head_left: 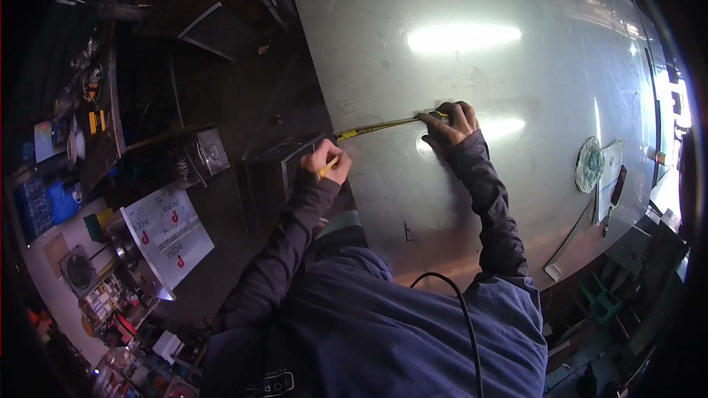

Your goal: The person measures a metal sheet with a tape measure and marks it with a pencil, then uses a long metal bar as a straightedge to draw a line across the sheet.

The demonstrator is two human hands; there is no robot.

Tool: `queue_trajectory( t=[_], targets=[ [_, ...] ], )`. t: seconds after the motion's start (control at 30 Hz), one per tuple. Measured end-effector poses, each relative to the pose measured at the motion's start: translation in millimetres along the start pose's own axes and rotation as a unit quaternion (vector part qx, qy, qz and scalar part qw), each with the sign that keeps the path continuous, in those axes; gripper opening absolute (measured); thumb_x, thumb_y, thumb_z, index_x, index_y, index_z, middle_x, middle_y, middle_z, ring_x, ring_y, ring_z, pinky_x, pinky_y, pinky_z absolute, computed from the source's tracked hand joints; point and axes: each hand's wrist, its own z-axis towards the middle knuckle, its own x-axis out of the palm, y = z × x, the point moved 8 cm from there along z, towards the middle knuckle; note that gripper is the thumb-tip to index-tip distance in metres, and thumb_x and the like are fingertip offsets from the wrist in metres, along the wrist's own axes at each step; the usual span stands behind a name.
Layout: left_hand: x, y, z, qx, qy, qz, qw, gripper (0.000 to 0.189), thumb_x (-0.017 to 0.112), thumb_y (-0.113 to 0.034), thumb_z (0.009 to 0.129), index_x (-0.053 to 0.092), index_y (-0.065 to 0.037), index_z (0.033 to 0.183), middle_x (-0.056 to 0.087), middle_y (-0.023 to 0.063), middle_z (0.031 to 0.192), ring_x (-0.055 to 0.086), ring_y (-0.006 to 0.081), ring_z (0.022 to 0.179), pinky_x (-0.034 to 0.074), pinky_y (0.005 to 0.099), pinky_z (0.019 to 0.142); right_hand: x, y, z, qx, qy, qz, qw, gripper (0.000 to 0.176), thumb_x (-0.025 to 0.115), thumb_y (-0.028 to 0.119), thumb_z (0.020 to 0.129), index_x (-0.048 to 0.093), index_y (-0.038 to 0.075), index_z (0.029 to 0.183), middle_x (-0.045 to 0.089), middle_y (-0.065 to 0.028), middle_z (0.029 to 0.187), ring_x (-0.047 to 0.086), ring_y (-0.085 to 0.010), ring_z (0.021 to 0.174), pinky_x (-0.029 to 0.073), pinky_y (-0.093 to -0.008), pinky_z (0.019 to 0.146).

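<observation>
Tape measure is spanning the metal sheet, its blade running from the sheet's edge to my right hand. That hand is gripping the case end, fingers curled in. My left hand is closing narrowly around a slender yellow marking tool, sitting just beside the blade's edge end; can't tell if it's also pinning the tip. I'm judging this as the measuring step, with the marking tool waiting at the ready. Marking is calling for a taut, straight blade, a tip seated true at the edge, and a steady right hand. Round translucent bundle is lying well apart, near the far side, beside some papers.
</observation>
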Motion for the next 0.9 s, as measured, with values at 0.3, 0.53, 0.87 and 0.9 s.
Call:
queue_trajectory(
  t=[0.3,0.53,0.87,0.9],
  targets=[
    [-4,0,-4,0.009,-0.042,-0.106,0.993,0.014,0.069,-0.01,0.079,0.057,-0.004,0.083,0.067,0.0052,0.069,0.064,0.0102,0.057,0.049,0.0257,0.052,1,0,-1,-0.006,-0.003,-0.007,1.0,0.056,0.079,0.024,0.064,0.061,0.035,0.116,0.05,-0.0049,0.113,0.043,-0.0287,0.112,0.044,-0.0445,0.09],
    [-6,-12,-4,0.079,-0.072,-0.067,0.992,0.015,0.07,-0.012,0.08,0.057,-0.005,0.084,0.066,0.0089,0.07,0.066,0.0196,0.06,0.049,0.0278,0.053,1,0,-1,-0.011,-0.009,-0.004,1.0,0.056,0.08,0.024,0.064,0.061,0.035,0.116,0.05,-0.0053,0.113,0.043,-0.0285,0.112,0.044,-0.0448,0.09],
    [-2,-12,-2,0.059,-0.039,-0.009,0.997,0.013,0.069,-0.009,0.079,0.058,-0.005,0.083,0.065,0.0121,0.07,0.066,0.026,0.062,0.048,0.0283,0.053,1,-1,-1,-0.008,-0.008,-0.004,1.0,0.055,0.08,0.025,0.063,0.061,0.035,0.115,0.05,-0.0048,0.113,0.043,-0.0294,0.112,0.044,-0.0449,0.09],
    [-4,-14,0,0.059,-0.039,-0.009,0.997,0.013,0.069,-0.009,0.079,0.058,-0.005,0.083,0.065,0.0121,0.07,0.066,0.026,0.062,0.048,0.0283,0.053,1,-1,0,-0.009,-0.009,-0.005,1.0,0.056,0.08,0.025,0.063,0.061,0.035,0.115,0.05,-0.0047,0.113,0.043,-0.0294,0.111,0.044,-0.0448,0.09]
  ],
)
